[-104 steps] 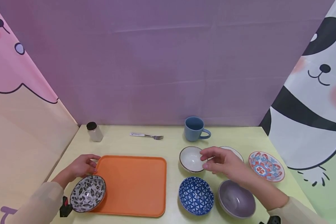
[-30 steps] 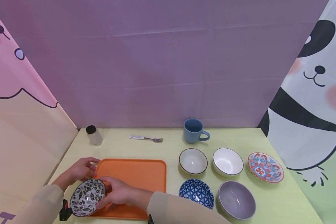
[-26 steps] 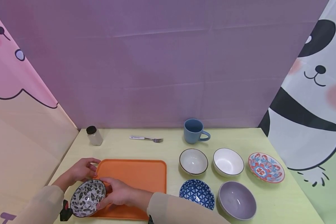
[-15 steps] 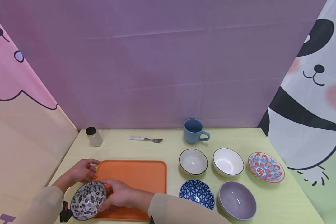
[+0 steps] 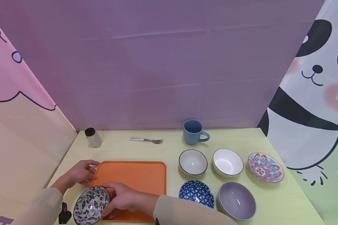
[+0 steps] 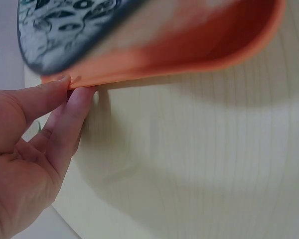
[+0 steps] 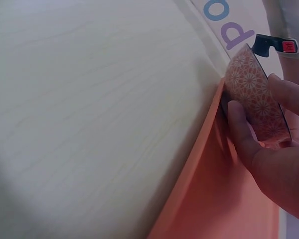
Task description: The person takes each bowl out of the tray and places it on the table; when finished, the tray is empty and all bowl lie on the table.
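Note:
A bowl with a black-and-white floral inside [image 5: 90, 204] is tilted over the near left corner of the orange tray [image 5: 138, 176]. My right hand [image 5: 123, 197] grips its right side. In the right wrist view the bowl's outside [image 7: 251, 94] has a pale flower pattern, held between thumb and fingers. My left hand [image 5: 83, 172] is at the tray's left edge. Thumb and fingers of the left hand [image 6: 35, 124] pinch the tray rim [image 6: 189, 69] in the left wrist view, with part of the bowl [image 6: 70, 30] above.
Right of the tray stand two white bowls [image 5: 193, 162] [image 5: 228, 162], a blue patterned bowl [image 5: 196, 193], a purple bowl [image 5: 236, 200] and a red-blue patterned dish [image 5: 265, 167]. Behind are a blue mug [image 5: 192, 132], a fork [image 5: 146, 140] and a black-lidded jar [image 5: 93, 138].
My right hand has moved from above the white bowls to the floral bowl and grips it. The bowl has shifted slightly nearer and right. The left hand has stayed at the tray edge.

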`<state>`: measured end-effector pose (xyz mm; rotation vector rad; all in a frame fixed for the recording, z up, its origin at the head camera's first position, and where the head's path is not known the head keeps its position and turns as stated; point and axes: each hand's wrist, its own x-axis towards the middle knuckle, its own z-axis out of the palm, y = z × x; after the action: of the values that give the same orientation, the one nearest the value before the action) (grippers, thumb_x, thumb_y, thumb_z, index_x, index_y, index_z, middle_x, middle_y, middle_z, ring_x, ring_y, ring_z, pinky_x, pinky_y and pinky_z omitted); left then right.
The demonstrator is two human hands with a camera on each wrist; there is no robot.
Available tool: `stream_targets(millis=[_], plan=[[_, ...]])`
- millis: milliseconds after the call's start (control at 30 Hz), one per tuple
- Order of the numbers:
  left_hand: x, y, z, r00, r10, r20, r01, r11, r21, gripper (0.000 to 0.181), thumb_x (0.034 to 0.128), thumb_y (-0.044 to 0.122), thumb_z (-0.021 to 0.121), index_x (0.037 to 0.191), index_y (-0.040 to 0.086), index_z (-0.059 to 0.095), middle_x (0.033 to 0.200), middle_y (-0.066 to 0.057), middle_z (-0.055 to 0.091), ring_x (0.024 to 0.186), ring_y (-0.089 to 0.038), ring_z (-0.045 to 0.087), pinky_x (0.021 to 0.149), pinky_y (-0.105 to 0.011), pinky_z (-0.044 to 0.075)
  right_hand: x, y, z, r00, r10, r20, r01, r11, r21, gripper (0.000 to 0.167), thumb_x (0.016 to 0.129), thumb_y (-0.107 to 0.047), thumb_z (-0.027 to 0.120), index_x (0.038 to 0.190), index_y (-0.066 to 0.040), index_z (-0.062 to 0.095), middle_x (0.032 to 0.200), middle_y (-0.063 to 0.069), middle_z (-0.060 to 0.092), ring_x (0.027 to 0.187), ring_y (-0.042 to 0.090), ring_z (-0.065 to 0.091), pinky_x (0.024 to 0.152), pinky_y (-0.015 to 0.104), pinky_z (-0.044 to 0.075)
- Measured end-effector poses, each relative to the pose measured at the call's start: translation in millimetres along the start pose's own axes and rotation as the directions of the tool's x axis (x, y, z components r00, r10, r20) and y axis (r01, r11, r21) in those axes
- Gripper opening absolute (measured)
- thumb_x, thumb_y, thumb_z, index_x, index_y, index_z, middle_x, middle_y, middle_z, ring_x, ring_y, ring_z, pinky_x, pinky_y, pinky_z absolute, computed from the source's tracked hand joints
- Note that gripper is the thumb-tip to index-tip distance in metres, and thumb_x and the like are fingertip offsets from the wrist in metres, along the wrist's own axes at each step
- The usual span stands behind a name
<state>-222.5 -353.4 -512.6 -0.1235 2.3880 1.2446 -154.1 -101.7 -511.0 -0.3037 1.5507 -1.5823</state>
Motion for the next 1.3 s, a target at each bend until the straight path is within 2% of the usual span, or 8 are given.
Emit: stream_targets(millis=[233,400,600,833,1000,1300], plan=[[0.8,-3.2,-1.3,1.0,0.005,0.008,-0.005,1.0,-0.016,0.06,0.0875,-0.005,0.069,0.144,-0.003,0.048,0.103,-0.015,0.061,0.081,-0.025,0.065,0.067,-0.041,0.063,-11.1,0,-8,1.0,0.021,0.012,-0.021,0.999,0.035,0.073,0.082,0.02,0.07,0.138,-0.026,0.059,0.108,0.012,0.066,0.085,0.023,0.071,0.075,0.052,0.062],[0.7,-2.3,-1.9,1.0,0.016,0.021,-0.015,1.0,-0.015,0.059,0.0885,-0.005,0.069,0.144,-0.005,0.047,0.103,-0.016,0.059,0.08,-0.024,0.064,0.067,-0.041,0.063,-21.4,2,-15,0.999,0.028,0.017,-0.028,0.998,0.055,0.072,0.084,0.019,0.069,0.139,-0.026,0.059,0.106,0.014,0.068,0.078,0.022,0.072,0.07,0.047,0.063],[-1.1,1.0,-3.0,0.999,0.021,0.028,-0.021,1.0,-0.011,0.06,0.0888,-0.004,0.069,0.144,-0.005,0.047,0.104,-0.016,0.059,0.081,-0.023,0.064,0.068,-0.04,0.064,-33.2,1,-22,1.0,0.023,0.011,-0.023,0.999,0.04,0.074,0.084,0.018,0.069,0.142,-0.026,0.058,0.105,0.016,0.067,0.076,0.023,0.073,0.069,0.047,0.063],[-3.0,4.0,-1.4,1.0,0.002,0.01,-0.002,1.0,-0.008,0.058,0.0887,-0.004,0.07,0.143,-0.004,0.049,0.105,-0.016,0.06,0.081,-0.023,0.064,0.068,-0.04,0.063,-52.0,-3,-32,1.0,0.014,0.019,-0.015,0.999,0.037,0.075,0.085,0.018,0.068,0.146,-0.024,0.056,0.105,0.017,0.066,0.078,0.023,0.072,0.07,0.046,0.064],[-1.9,4.9,-1.6,1.0,0.009,0.019,-0.009,1.0,-0.01,0.058,0.0891,-0.005,0.069,0.143,-0.005,0.047,0.105,-0.017,0.06,0.08,-0.023,0.065,0.068,-0.04,0.063,-68.8,-10,-42,0.999,0.014,0.032,-0.016,0.998,0.052,0.073,0.087,0.015,0.067,0.148,-0.022,0.053,0.112,0.017,0.063,0.083,0.024,0.072,0.074,0.047,0.063],[1.8,-1.1,-2.3,1.0,0.007,0.016,-0.007,1.0,-0.005,0.059,0.0885,-0.005,0.07,0.143,-0.005,0.047,0.104,-0.016,0.059,0.08,-0.022,0.065,0.067,-0.039,0.063,-100.7,-22,-61,0.998,-0.031,0.049,0.026,0.994,0.104,0.072,0.088,0.014,0.064,0.15,-0.02,0.051,0.12,0.02,0.059,0.09,0.028,0.07,0.073,0.047,0.064]])
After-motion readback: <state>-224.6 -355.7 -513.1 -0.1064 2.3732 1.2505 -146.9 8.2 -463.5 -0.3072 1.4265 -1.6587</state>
